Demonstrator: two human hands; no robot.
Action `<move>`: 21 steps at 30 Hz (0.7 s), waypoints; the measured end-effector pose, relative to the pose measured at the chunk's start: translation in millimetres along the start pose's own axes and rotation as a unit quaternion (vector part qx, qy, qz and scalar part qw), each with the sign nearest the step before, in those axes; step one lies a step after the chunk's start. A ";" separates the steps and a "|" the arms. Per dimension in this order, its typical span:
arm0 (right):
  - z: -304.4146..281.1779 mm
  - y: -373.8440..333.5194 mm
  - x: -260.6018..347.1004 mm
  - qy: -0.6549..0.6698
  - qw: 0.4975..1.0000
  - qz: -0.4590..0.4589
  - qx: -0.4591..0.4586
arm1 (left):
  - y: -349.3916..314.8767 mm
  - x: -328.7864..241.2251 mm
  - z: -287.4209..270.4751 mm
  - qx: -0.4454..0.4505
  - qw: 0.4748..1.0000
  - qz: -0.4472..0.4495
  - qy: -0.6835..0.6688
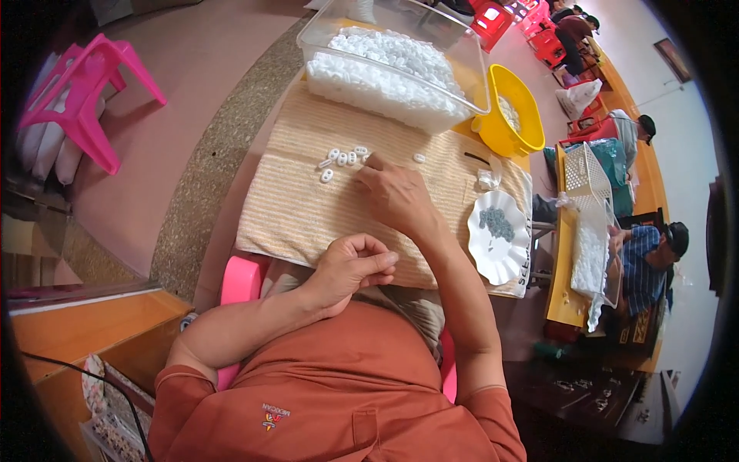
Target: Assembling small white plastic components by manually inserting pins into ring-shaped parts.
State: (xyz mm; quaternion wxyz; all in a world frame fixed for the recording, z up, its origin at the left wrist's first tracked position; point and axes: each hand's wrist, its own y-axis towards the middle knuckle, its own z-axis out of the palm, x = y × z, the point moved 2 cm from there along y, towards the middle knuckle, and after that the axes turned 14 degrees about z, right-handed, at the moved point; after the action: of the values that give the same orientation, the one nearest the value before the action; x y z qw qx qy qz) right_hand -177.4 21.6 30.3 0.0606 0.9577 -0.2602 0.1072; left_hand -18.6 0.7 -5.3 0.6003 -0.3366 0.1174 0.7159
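Note:
Several small white oval plastic pieces with dark holes (352, 158) lie in a loose group on the striped towel (292, 204). My right hand (396, 196) is over the group's right side, fingers bent down and closed at one white piece that it largely hides. Nearer my body, my left hand (350, 271) is raised above the towel's front edge, thumb pressed against the curled fingers; whatever is in that pinch is too small to make out. One more white oval piece (419, 158) lies apart, right of my right hand.
A clear plastic bin (385, 96) heaped with white pieces stands at the back, beside a yellow basin (531, 100). A scalloped white plate (493, 262) holds small grey-green bits. Left is a pink stool (85, 100); right, another person (647, 258) works at a table.

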 end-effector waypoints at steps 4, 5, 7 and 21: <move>-7.6 -6.0 -5.8 -0.004 0.999 0.021 0.026 | -0.8 -0.1 -0.3 0.001 1.000 -0.005 0.001; -11.5 -6.0 -4.7 -0.010 0.999 0.026 0.028 | -1.1 0.3 -0.3 0.002 1.000 -0.002 -0.001; -14.3 -4.8 -3.2 -0.016 0.999 0.030 0.029 | -1.2 0.9 -0.3 0.003 1.000 0.001 -0.003; 2.1 16.4 0.0 0.034 0.997 -0.053 -0.037 | -1.5 0.1 0.4 0.000 1.000 -0.002 0.006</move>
State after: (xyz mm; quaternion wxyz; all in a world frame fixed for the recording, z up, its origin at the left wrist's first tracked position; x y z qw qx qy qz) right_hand -185.3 7.2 29.3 0.1108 0.9628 -0.2110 0.1269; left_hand -17.3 1.3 -4.8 0.6011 -0.3413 0.1203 0.7125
